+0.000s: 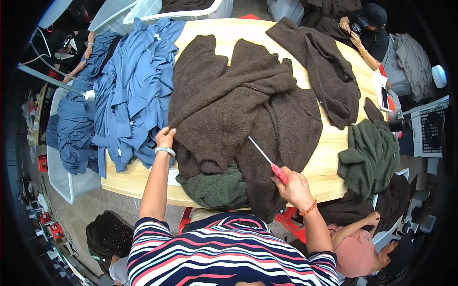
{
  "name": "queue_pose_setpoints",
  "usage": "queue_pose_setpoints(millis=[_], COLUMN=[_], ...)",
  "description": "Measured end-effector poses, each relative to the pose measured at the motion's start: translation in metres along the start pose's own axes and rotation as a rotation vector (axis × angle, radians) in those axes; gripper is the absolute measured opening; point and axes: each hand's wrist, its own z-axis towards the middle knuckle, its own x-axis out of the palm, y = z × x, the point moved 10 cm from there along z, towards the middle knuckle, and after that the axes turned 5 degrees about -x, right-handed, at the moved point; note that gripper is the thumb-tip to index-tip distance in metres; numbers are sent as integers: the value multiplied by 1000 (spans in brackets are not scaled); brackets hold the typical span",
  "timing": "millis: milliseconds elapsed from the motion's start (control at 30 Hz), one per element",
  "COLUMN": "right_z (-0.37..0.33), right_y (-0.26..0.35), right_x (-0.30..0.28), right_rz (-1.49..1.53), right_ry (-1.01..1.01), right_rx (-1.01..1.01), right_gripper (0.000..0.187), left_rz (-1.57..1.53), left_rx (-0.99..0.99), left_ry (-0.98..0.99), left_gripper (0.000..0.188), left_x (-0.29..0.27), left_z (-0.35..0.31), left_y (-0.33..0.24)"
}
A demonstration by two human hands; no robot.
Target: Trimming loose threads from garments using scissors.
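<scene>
A dark brown knitted sweater (214,105) lies spread over a heap of like garments in front of me. My left hand (165,138) pinches its left edge, next to the blue clothes. In my right hand (293,189) is a pink-handled tool with a long thin metal shaft (260,149); whether it is a single rod or closed blades I cannot tell. Its tip points up and left, at the brown knit. Under the sweater's near edge, a dark green knitted garment (214,188) bulges out at the table's front.
Blue shirts (138,90) are heaped at the left. Another brown garment (329,71) and a green one (369,155) lie at the right of the wooden table (319,188). Co-workers sit far left, far right and near right. Red stools (291,224) stand below the front edge.
</scene>
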Motion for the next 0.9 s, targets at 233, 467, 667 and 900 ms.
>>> queue_pose_setpoints(millis=[233,467,667,900], right_z=[-3,-4,-7,-18], right_y=[13,15,16,21], right_x=[12,14,-7,-49], right_rz=[-14,-41,62,46], right_ry=[91,83,43,0], right_rx=[-50,-144,-159,-99], right_gripper=[18,18,20,20], left_rz=[62,-552,-762,-188], left_rx=[316,284,196,358], left_ry=[20,434,699,605], left_gripper=[12,16,22,13], left_x=[11,23,77,136], left_z=[-29,-79,-123,-163], left_y=[-80,-217,-248,-191])
